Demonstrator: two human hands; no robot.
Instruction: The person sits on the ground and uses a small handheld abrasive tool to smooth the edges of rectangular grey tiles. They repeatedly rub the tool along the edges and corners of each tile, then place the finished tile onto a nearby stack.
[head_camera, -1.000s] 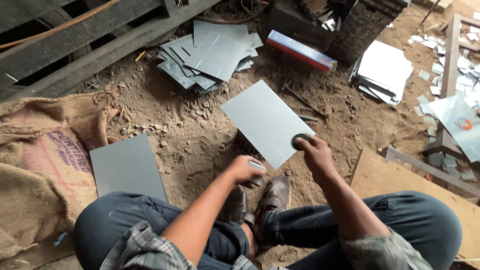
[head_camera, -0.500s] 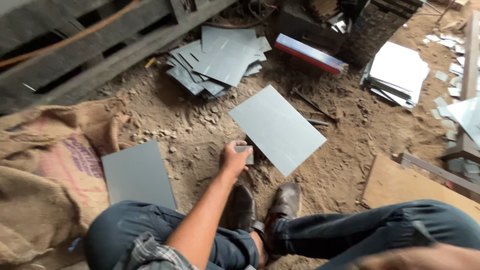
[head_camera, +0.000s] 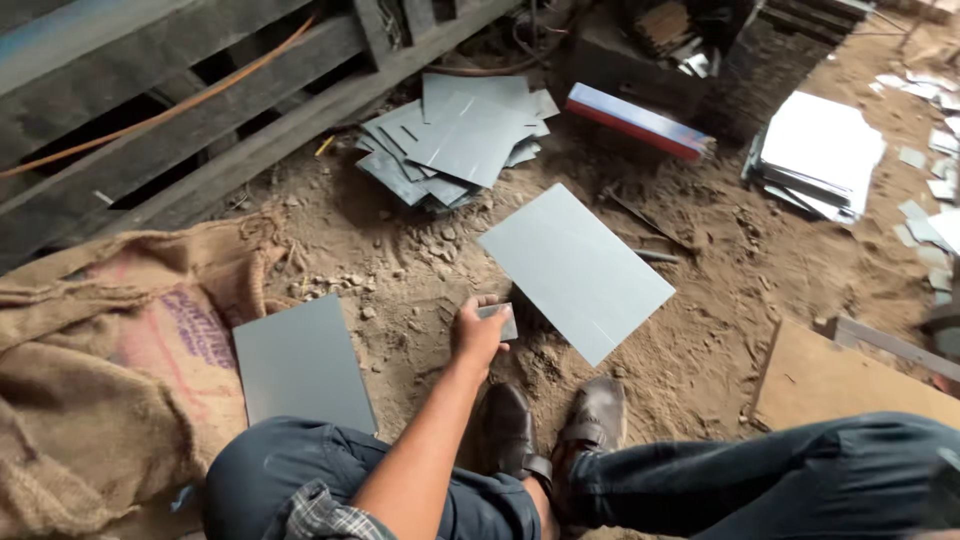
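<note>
Head view, seated person, dirt floor (head_camera: 700, 340).

Left hand (head_camera: 478, 335): arm extended fwd over the knee, grip clamped on a small grey tile piece (head_camera: 497, 319). Piece sits at the fingertips, thumb on one side, fingers on the other, held just above the floor. Piece is just left of the near-left edge of the large grey tile (head_camera: 575, 270); cannot tell if the two touch.

Right hand: not in view; grip state cannot be told.

Large grey tile lies flat on the floor at centre, set diagonal, faint line across its near corner. It is ahead and right of the left hand, well clear of the shoes (head_camera: 555, 430).

Second grey tile (head_camera: 303, 365) lies flat at left, near edge under the person's left knee, left edge touching the burlap sack (head_camera: 100, 370).

Farther back: loose heap of grey tile offcuts (head_camera: 455, 140) at the foot of the timber beams (head_camera: 180, 110); red-and-blue box (head_camera: 640, 122) to its right; stack of white tiles (head_camera: 815, 150) at far right. Plywood board (head_camera: 840, 385) at near right, beside the right leg.
</note>
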